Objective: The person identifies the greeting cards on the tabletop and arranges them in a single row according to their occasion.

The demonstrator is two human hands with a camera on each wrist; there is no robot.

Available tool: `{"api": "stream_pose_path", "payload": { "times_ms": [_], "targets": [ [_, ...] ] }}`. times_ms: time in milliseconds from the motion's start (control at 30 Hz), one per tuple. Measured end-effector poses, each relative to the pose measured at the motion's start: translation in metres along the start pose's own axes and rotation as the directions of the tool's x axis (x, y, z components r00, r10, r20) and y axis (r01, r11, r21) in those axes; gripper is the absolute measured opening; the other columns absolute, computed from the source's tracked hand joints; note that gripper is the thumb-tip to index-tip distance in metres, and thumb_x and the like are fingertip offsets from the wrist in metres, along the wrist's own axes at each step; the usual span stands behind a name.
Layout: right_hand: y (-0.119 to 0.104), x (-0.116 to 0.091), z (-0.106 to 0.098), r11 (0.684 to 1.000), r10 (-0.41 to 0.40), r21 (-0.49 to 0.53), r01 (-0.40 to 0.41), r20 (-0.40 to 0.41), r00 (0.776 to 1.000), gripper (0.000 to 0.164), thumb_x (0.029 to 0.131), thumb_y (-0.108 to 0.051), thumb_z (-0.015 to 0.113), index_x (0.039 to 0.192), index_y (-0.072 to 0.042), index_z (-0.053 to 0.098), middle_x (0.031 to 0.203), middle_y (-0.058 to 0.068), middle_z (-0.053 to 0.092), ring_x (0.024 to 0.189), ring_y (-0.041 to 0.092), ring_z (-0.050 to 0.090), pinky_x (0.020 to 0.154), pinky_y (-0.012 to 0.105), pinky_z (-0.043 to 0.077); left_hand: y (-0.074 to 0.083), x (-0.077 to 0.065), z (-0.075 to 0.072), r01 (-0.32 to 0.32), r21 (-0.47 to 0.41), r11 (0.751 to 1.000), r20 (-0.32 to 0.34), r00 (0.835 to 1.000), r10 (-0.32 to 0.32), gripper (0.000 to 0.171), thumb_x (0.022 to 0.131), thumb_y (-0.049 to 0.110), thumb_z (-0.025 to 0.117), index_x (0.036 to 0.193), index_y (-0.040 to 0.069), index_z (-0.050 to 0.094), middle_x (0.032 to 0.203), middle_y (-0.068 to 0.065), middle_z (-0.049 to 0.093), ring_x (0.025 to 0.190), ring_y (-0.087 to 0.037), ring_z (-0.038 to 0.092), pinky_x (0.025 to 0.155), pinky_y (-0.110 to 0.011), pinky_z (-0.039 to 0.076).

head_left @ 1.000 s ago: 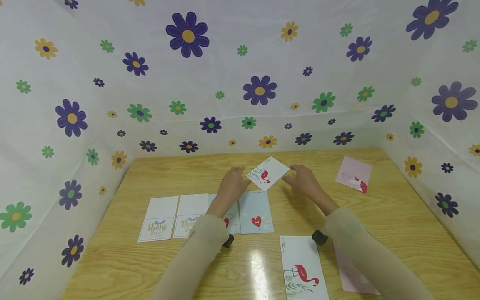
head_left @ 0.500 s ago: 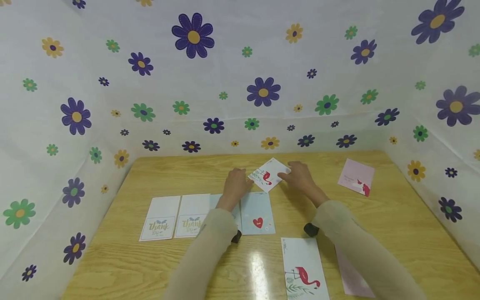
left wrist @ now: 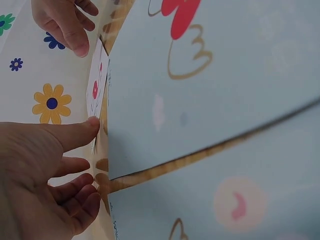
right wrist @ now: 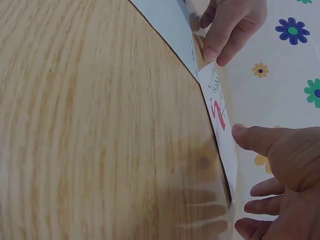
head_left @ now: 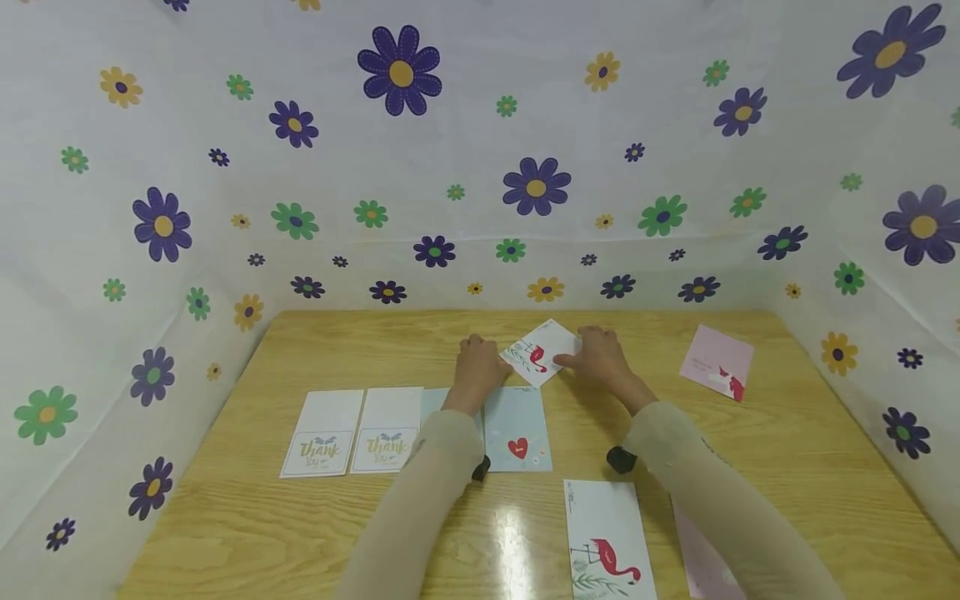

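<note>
A white card with a red flamingo [head_left: 545, 348] lies turned cornerwise at the back of the wooden table. My left hand [head_left: 478, 368] is at its left corner, the thumb tip touching the edge and the other fingers loosely bent beside it in the left wrist view. At the right corner is my right hand [head_left: 600, 360]; its thumb [right wrist: 255, 137] extends over the card and its fingers are spread apart. Below my left hand lie two light blue cards, one [head_left: 516, 417] with a red heart in full view and the other partly hidden by my forearm.
Two white "Thank you" cards [head_left: 322, 417] lie left of the blue ones. A second flamingo card [head_left: 606, 521] sits near the front. One pink card [head_left: 717, 358] is at the back right; another [head_left: 701, 558] lies partly under my right sleeve. Flowered cloth [head_left: 472, 150] surrounds the table.
My right hand has shifted slightly left, its thumb now farther over the flamingo card. My left hand stays at the other corner. The head view has drifted slightly.
</note>
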State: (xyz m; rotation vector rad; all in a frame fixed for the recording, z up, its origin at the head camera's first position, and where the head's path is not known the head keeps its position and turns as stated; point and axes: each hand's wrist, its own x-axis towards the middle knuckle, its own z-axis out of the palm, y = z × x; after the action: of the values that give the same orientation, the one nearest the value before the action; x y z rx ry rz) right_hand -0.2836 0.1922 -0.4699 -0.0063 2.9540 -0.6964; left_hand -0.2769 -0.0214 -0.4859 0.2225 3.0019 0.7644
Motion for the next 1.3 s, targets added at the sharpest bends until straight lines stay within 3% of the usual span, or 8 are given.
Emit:
{"api": "stream_pose_path", "payload": {
  "times_ms": [167,700,933,1300],
  "targets": [
    [0.002,-0.002,0.002,1.0,0.019,0.004,-0.02,0.023,1.0,0.07,0.094,-0.035,0.078,0.139,0.012,0.052,0.134,0.029,0.057,0.128,0.047,0.045,0.108,0.055,0.042,0.003,0.0,0.002,-0.017,-0.007,1.0,-0.008,1.0,0.017,0.03,0.093,0.024,0.08,0.095,-0.004,0.072,0.121,-0.022,0.057,0.111,-0.034,0.051,0.094,-0.047,0.05],
    [0.007,-0.002,0.012,0.999,-0.021,-0.031,0.02,-0.012,1.0,0.072,0.092,-0.034,0.08,0.142,0.01,0.052,0.144,0.029,0.051,0.132,0.048,0.042,0.112,0.059,0.037,0.016,-0.001,-0.001,0.017,0.019,1.0,0.014,1.0,-0.017,0.035,0.092,0.021,0.081,0.114,-0.005,0.073,0.123,-0.02,0.059,0.115,-0.033,0.053,0.098,-0.045,0.051],
    [0.006,-0.004,0.011,1.0,-0.022,0.012,0.022,-0.024,0.999,0.072,0.092,-0.029,0.08,0.143,0.011,0.05,0.144,0.032,0.05,0.135,0.048,0.041,0.114,0.057,0.036,0.019,0.001,0.003,0.025,0.05,0.998,0.015,1.0,-0.026,0.038,0.092,0.022,0.081,0.12,-0.002,0.073,0.122,-0.017,0.06,0.113,-0.03,0.054,0.098,-0.041,0.051],
    [0.006,-0.002,0.011,0.999,-0.025,0.022,0.026,-0.028,0.999,0.071,0.092,-0.028,0.081,0.142,0.012,0.051,0.144,0.032,0.049,0.134,0.047,0.041,0.113,0.055,0.038,0.017,0.003,-0.001,0.061,-0.098,0.993,0.012,0.998,-0.06,0.038,0.092,0.014,0.079,0.125,-0.003,0.069,0.125,-0.017,0.06,0.118,-0.032,0.054,0.101,-0.044,0.048]
  ]
}}
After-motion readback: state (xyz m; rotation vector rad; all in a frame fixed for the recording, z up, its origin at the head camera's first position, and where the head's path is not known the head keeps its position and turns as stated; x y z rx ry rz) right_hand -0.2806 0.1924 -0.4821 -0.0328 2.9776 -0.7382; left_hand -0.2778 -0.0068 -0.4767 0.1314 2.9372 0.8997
